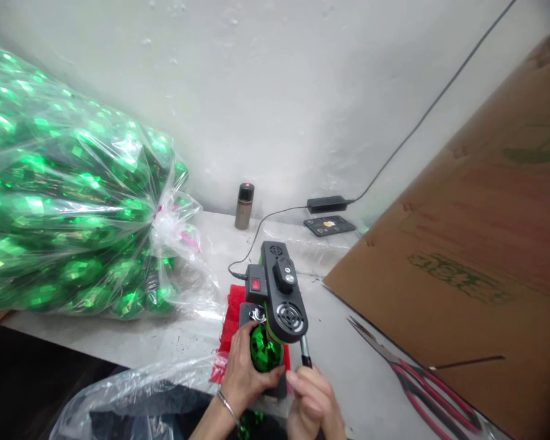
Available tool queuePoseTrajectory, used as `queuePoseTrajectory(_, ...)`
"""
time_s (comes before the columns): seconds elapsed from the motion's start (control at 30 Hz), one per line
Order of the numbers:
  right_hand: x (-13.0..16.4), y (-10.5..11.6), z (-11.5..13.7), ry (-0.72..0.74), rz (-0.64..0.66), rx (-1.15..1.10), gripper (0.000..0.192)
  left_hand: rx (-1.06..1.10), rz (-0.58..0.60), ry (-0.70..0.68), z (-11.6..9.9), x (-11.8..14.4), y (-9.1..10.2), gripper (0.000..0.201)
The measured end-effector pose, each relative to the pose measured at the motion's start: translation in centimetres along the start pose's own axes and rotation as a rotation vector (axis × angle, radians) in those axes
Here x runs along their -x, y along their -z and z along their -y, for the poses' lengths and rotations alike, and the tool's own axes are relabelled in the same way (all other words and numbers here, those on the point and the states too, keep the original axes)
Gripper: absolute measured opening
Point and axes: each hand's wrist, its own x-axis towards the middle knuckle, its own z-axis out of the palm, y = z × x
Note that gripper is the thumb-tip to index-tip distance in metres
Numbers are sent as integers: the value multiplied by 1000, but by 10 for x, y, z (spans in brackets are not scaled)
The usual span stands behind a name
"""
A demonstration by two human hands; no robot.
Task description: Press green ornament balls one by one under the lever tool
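Observation:
A black bench machine (285, 290) with round vents and a red switch stands on a red cloth (231, 327). My left hand (245, 370) is closed around a shiny green faceted bauble (263, 349), with fingers on its left and thumb along its lower edge. The bauble sits below and beside the machine's head; whether they touch, I cannot tell. My right hand (314, 397) has its fingers curled at the black tip of the machine's metal lever (305, 351), which runs down into the grip. More green baubles (252, 421) show partly under my left wrist.
A tied clear bag of green baubles (73, 226) fills the left. Behind the machine stand a spray can (244, 206), a power adapter (327, 203) and a dark phone (330, 225). Red-handled scissors (421, 391) lie beside a cardboard box (476, 256). An open plastic bag (132, 391) lies in front.

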Motion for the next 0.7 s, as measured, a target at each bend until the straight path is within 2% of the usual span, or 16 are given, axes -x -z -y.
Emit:
queuePoseTrajectory(0.1,-33,2,19,-179,-33,-47,31,46,25,58,-3,-5,2,85)
queuePoseTrajectory(0.17,-55,5,30,-285,32,-88,26,93,40,85,-4,-6,6,86)
queuePoseTrajectory(0.23,-70,7,36,-312,92,-116,24,147,29,85,-1,2,14,87)
queuePoseTrajectory(0.3,-74,9,37,-311,113,-126,25,183,-29,54,11,25,28,89)
queuePoseTrajectory(0.4,-65,11,33,-309,133,-125,25,143,-88,-78,40,84,53,103)
queuePoseTrajectory(0.5,-49,12,26,-292,125,-135,24,-53,-16,-220,68,141,72,104)
queuePoseTrajectory(0.57,-42,13,23,-287,118,-148,23,-162,21,-276,77,160,77,102)
queuePoseTrajectory(0.63,-39,12,24,-283,115,-149,21,-196,40,-363,74,153,78,90)
queuePoseTrajectory(0.7,-41,9,30,-302,89,-120,22,-214,-4,-433,62,119,82,60)
